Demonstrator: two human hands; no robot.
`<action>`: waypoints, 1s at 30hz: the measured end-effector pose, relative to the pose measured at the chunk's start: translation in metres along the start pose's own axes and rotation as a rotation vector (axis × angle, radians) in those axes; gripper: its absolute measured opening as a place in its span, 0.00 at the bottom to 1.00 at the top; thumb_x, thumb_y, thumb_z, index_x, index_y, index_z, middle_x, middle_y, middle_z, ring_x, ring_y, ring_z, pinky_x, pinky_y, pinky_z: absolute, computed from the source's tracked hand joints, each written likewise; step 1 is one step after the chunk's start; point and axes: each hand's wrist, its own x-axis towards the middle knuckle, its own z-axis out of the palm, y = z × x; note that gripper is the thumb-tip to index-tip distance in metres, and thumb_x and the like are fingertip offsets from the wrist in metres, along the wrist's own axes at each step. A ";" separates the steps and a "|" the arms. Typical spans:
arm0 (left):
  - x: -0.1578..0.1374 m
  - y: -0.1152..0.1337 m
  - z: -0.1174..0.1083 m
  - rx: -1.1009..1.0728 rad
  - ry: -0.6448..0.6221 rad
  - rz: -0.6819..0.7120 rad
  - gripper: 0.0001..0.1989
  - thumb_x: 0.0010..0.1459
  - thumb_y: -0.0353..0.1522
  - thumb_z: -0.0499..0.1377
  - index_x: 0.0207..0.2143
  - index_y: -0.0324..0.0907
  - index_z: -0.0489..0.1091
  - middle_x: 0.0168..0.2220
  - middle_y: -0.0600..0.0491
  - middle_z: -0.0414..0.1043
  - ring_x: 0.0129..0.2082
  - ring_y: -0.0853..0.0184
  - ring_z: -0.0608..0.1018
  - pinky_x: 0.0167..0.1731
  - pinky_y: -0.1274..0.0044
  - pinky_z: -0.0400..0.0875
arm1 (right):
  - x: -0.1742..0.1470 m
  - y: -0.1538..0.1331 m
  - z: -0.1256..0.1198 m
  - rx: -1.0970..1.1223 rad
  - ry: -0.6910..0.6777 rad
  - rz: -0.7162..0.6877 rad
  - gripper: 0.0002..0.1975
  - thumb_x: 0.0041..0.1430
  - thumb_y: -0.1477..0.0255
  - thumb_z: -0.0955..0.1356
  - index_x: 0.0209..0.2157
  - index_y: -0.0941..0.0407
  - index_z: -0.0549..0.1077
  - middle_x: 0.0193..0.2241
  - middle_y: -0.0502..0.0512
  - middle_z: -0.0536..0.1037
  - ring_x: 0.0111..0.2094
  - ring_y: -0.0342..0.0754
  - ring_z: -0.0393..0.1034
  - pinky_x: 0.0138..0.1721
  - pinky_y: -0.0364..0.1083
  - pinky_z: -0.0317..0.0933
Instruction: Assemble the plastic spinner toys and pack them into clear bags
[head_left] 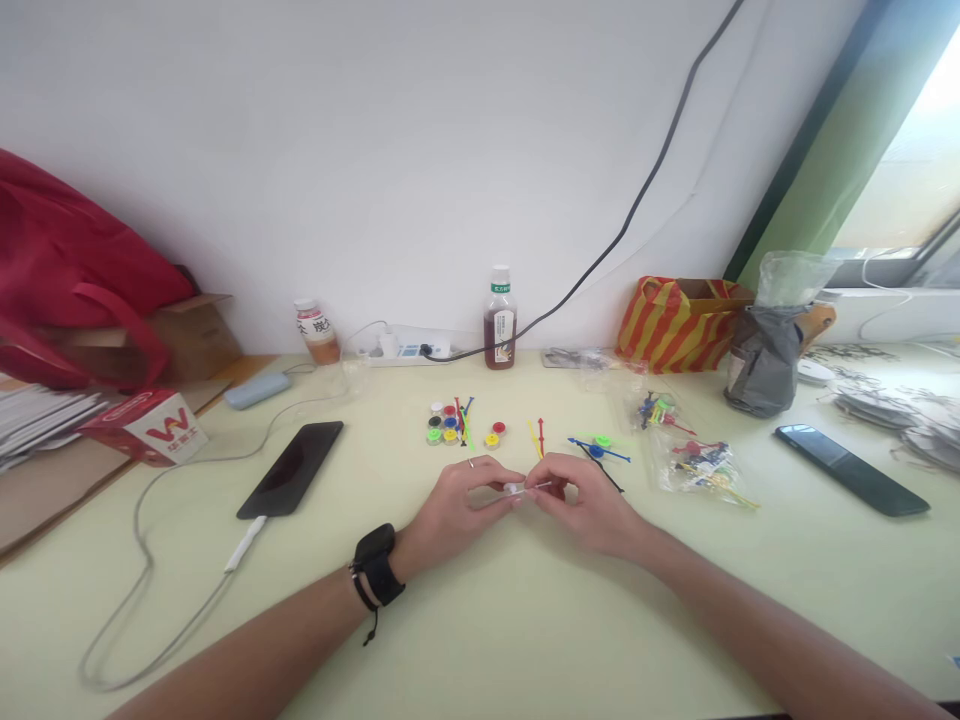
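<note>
The left hand (454,507) pinches a small white piece (512,489), the right hand (589,502) a thin white rod (540,486); light fingertip pressure and steady alignment should suit both.

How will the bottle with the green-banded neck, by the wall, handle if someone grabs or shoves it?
The bottle is probably heavy for its size, since dark liquid appears to fill much of it. Being tall and narrow, it may tip if pushed near the top. The black cable passes in front, so it could snag.
</note>
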 end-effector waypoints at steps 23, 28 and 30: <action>0.000 0.008 -0.002 -0.185 -0.067 -0.076 0.10 0.66 0.36 0.62 0.45 0.41 0.77 0.45 0.46 0.79 0.44 0.62 0.80 0.47 0.70 0.76 | 0.001 0.002 -0.005 0.011 0.024 -0.013 0.05 0.66 0.69 0.66 0.37 0.54 0.74 0.30 0.51 0.72 0.30 0.46 0.66 0.31 0.45 0.60; 0.002 0.002 -0.001 -0.311 -0.027 -0.145 0.10 0.65 0.37 0.64 0.44 0.40 0.76 0.42 0.47 0.78 0.42 0.63 0.79 0.48 0.70 0.77 | 0.001 0.007 -0.006 -0.009 0.147 -0.076 0.12 0.67 0.67 0.66 0.50 0.50 0.75 0.44 0.57 0.71 0.37 0.48 0.69 0.36 0.47 0.67; 0.003 -0.003 -0.001 -0.343 0.024 -0.167 0.10 0.63 0.37 0.67 0.44 0.41 0.75 0.41 0.49 0.77 0.42 0.64 0.79 0.48 0.70 0.77 | 0.000 0.007 -0.007 -0.059 0.192 -0.123 0.15 0.68 0.68 0.66 0.54 0.49 0.74 0.43 0.57 0.70 0.37 0.48 0.68 0.37 0.48 0.67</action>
